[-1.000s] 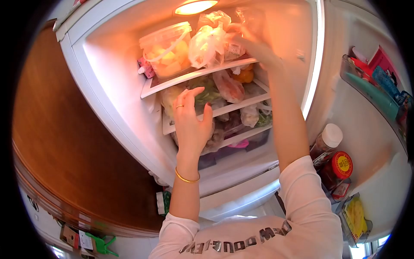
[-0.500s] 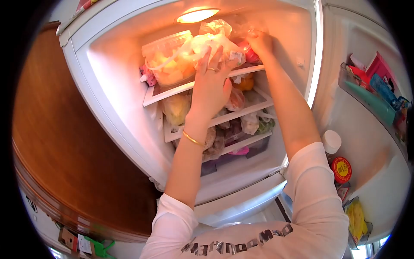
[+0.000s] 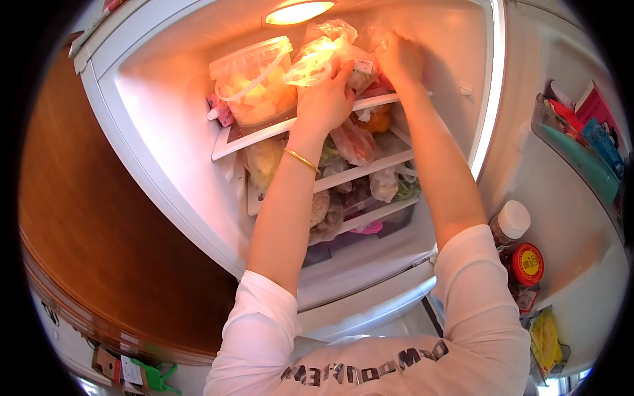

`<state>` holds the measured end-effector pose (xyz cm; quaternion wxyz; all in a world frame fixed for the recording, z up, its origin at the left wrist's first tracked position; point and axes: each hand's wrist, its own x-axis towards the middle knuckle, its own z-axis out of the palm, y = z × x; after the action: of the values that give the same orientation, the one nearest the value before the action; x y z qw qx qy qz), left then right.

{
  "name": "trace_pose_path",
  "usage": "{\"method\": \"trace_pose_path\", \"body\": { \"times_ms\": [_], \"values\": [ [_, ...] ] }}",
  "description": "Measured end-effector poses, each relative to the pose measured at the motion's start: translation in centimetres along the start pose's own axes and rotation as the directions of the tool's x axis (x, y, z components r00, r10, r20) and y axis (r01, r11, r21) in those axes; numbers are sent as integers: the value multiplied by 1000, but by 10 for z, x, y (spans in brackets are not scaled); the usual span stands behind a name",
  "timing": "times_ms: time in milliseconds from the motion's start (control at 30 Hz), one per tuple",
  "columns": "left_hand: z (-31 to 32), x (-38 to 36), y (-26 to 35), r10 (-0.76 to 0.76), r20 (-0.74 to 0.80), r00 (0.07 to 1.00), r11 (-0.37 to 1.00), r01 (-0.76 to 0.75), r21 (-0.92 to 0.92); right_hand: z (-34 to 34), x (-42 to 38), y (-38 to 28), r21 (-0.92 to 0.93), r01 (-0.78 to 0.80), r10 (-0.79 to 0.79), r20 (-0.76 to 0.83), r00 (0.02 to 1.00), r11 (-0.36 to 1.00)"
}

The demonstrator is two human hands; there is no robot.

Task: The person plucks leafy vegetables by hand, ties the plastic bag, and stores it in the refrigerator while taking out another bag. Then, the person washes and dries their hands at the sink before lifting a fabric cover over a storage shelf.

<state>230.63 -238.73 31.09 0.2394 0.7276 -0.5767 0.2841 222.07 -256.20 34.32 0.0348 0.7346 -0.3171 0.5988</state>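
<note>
Refrigerator (image 3: pixel 456 125), top shelf (image 3: pixel 261 136) | left hand (image 3: pixel 325 100) — at plastic bags (image 3: pixel 323 54), grip unreadable | right hand (image 3: pixel 403 61) — beside them (fingertips obscured), grip likewise unreadable

A tub (image 3: pixel 254 86) sits left on a refrigerator's (image 3: pixel 168 99) top shelf (image 3: pixel 254 140), plastic bags (image 3: pixel 322 56) to its right. More bags (image 3: pixel 355 144) lie on the shelf below (image 3: pixel 370 169). At right, two jars (image 3: pixel 528 264) stand along the open door (image 3: pixel 584 264), nearer than a loaded rack (image 3: pixel 543 136).
</note>
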Motion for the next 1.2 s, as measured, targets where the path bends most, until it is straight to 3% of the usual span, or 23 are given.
{"method": "trace_pose_path", "body": {
  "times_ms": [33, 133, 267, 333, 367, 433, 567, 733, 833, 933, 1000, 1067, 1133, 1200],
  "values": [
    [2, 0, -1, 9, -7, 1000, 1000, -9, -3, 2, -5, 0, -41, 14, -11, 84, 996, 999],
    [5, -2, -5, 40, -16, 999, 999, -41, -35, -6, -15, -1, -82, 55, -43, 141, 989, 995],
    [5, -10, -4, 62, -36, 997, 997, -63, -37, -2, -24, 7, -45, 83, -79, 78, 994, 996],
    [8, -16, -5, 116, -111, 987, 990, -106, 92, -5, -23, 11, 0, 57, -57, 116, 992, 998],
    [10, -19, -5, 148, -145, 978, 980, -125, 157, -9, -25, 15, 53, 44, -49, 95, 994, 998],
    [3, -26, -2, 129, -142, 981, 988, -114, 105, -24, -30, 15, 159, 20, -30, 56, 998, 987],
    [3, -41, -9, 205, -256, 945, 978, -210, 7, -48, -43, 13, 184, 25, -25, -1, 1000, 983],
    [-28, -73, -1, 196, -245, 949, 970, -225, -95, -82, -70, 2, 199, 91, -52, -193, 980, 976],
    [-42, -97, 5, 223, -337, 915, 961, -265, -85, -102, -99, -6, 315, 182, -83, -302, 950, 931],
    [-56, -130, 13, 188, -373, 909, 960, -249, -124, -129, -138, -12, 509, 190, -31, -304, 952, 840],
    [-58, -155, 18, 134, -364, 922, 954, -220, -205, -139, -178, -14, 688, 57, 158, -245, 957, 724],
    [-54, -181, 23, 74, -346, 935, 930, -190, -314, -130, -222, -2, 721, 32, 230, -263, 937, 693],
    [-37, -206, 22, 31, -246, 969, 898, -135, -419, -105, -266, 14, 669, -115, 275, -139, 951, 734],
    [-12, -228, 17, 18, -155, 988, 874, -91, -477, -78, -294, 24, 552, -282, 278, 94, 956, 784]
  ]
}}
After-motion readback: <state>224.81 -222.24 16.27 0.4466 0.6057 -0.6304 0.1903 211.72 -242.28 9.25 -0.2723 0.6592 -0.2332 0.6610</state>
